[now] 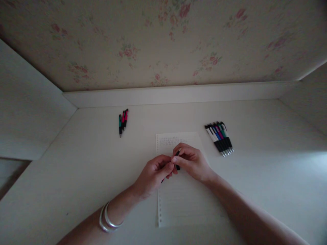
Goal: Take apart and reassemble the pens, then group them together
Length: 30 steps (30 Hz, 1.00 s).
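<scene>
My left hand (156, 173) is closed over the sheet of paper, its fingertips pinched on a dark pen part whose tip shows below the fingers. My right hand (192, 161) meets it at the fingertips and is closed on a black pen piece (178, 167) with a small pointed end above the fingers. Whether the two parts are joined is hidden by the fingers. Beneath both hands lies a lined, hole-punched sheet of paper (184, 207) with handwriting along its top.
Three pens, one teal (120, 125) and two red (125, 118), lie at the back left of the white table (102, 149). A row of several pens (219, 139) is at the right. Behind the table stands a flowered wall (158, 44).
</scene>
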### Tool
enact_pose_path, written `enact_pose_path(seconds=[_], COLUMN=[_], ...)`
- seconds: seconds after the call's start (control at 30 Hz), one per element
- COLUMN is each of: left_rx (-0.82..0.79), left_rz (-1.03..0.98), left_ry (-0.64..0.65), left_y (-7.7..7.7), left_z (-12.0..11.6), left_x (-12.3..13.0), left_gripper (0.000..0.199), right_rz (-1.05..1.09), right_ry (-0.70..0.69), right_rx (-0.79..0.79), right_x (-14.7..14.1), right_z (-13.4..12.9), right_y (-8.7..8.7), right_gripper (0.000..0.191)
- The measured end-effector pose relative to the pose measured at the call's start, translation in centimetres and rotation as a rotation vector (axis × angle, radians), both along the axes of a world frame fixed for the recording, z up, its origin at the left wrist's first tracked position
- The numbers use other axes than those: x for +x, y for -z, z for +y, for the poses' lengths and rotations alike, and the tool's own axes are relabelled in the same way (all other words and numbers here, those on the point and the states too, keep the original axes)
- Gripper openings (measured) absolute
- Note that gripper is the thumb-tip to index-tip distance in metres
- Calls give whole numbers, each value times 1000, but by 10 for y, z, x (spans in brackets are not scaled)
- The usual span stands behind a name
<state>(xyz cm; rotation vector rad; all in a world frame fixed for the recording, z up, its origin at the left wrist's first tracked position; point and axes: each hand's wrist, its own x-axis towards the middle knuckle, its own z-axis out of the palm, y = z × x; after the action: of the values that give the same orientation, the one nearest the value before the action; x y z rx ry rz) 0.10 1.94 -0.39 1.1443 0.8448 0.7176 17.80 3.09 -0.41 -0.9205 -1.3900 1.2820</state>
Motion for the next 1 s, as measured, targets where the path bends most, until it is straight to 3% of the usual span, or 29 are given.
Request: enact_pose_path(seconds=[0.13,0.43,0.67,0.77,1.0], left_rx=[26,-43,-214,-237,-224], left_rz=[3,-18,-148,-177,-194], left_ry=[-7,-18,-140,-154,-148], left_y=[0,1,1,0,-2], left_z=[0,0,0,0,0], left_x=[0,0,3,3,4], left_gripper=[29,30,26,26,27], right_rz=[28,-69,4,69,417], right_ry=[-89,31,316,396,542], right_rx=[-21,16,-124,-114,-81], right_x=[1,1,6,6,6], right_z=[-1,0,1,2,9], right_y=[-2,-1,11,16,6], right_gripper=[23,30,35,33,19])
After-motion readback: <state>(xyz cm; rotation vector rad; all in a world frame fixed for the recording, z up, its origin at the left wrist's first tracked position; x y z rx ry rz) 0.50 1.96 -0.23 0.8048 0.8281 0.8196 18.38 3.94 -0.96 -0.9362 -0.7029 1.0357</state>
